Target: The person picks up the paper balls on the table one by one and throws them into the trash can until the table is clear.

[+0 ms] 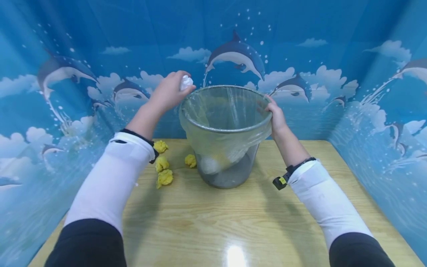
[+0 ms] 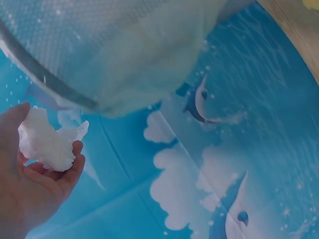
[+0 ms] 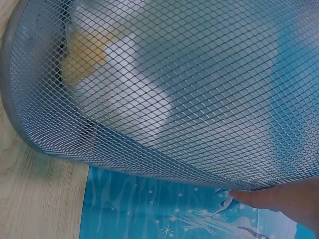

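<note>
My left hand holds a crumpled white paper ball just outside the left rim of a grey mesh wastebasket. In the left wrist view the thumb and fingers curl about the ball. A thin translucent bag lines the basket and folds down over its rim. My right hand grips the basket's right rim, some fingers hidden behind the bag. Through the mesh in the right wrist view, white crumpled paper and a yellow piece show inside the bag.
Several crumpled yellow paper balls lie on the wooden table left of the basket, with one yellow ball close by its base. A blue curtain printed with dolphins closes off the back and both sides.
</note>
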Demonstrator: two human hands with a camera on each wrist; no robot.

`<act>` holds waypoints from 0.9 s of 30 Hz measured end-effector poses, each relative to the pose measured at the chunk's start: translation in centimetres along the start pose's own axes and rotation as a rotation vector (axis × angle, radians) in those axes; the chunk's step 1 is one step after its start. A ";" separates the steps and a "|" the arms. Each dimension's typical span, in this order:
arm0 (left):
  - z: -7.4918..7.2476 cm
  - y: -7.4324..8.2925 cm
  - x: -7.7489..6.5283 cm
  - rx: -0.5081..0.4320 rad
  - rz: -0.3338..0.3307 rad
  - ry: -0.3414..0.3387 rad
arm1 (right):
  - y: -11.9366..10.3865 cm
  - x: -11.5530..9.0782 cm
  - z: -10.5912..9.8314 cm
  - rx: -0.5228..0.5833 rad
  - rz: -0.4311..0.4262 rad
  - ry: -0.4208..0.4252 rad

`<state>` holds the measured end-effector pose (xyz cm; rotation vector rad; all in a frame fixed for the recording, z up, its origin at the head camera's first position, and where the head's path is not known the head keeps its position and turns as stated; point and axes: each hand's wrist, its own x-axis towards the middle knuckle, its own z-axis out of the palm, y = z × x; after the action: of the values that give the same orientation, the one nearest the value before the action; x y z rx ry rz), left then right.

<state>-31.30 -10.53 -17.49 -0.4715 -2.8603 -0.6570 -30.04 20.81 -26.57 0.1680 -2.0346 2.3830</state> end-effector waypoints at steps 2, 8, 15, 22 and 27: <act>0.3 0.7 0.3 0.001 0.004 -0.006 | 0.1 0.1 -0.1 0.001 0.003 0.003; 1.1 2.4 1.1 -0.007 0.040 -0.027 | 0.3 0.2 -0.1 0.011 0.000 0.009; 1.7 4.2 1.9 0.000 0.072 -0.042 | 0.1 0.1 0.1 0.035 -0.017 -0.008; 2.4 5.8 2.5 0.002 0.077 -0.070 | -0.1 0.1 0.2 0.045 -0.016 -0.015; 2.8 6.2 2.5 0.017 0.087 -0.088 | 0.0 0.0 0.3 0.052 -0.009 -0.029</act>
<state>-31.81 -3.25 -16.96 -0.6328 -2.9050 -0.6116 -30.05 20.54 -26.49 0.2132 -1.9805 2.4431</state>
